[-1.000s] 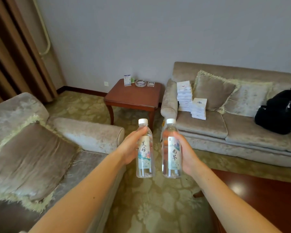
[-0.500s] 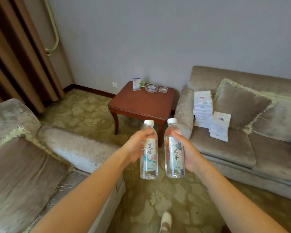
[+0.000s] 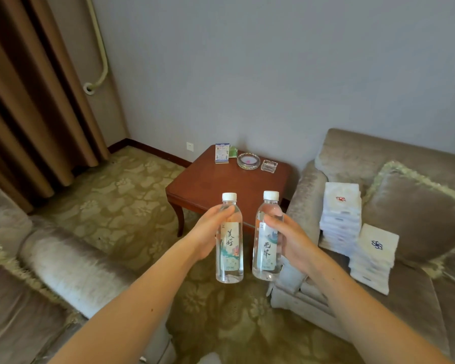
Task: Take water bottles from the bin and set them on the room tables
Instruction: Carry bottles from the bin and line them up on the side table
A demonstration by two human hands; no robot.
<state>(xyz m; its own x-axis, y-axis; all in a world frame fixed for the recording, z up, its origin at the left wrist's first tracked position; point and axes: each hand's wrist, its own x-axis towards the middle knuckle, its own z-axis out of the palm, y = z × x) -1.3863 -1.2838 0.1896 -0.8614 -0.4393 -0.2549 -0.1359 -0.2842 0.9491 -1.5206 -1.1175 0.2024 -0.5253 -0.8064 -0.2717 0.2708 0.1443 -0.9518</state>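
The left hand grips a clear plastic water bottle with a white cap and pale flowered label, upright; the right hand grips a second clear white-capped bottle just beside it. Both hang in the air before the near edge of the square reddish-brown wooden desk, whose far edge carries a round glass ashtray.

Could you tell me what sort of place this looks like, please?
Probably a hotel room's lounge corner: sofas flank a side table with an ashtray and card stand, and stacks of white logo packs lie on one sofa.
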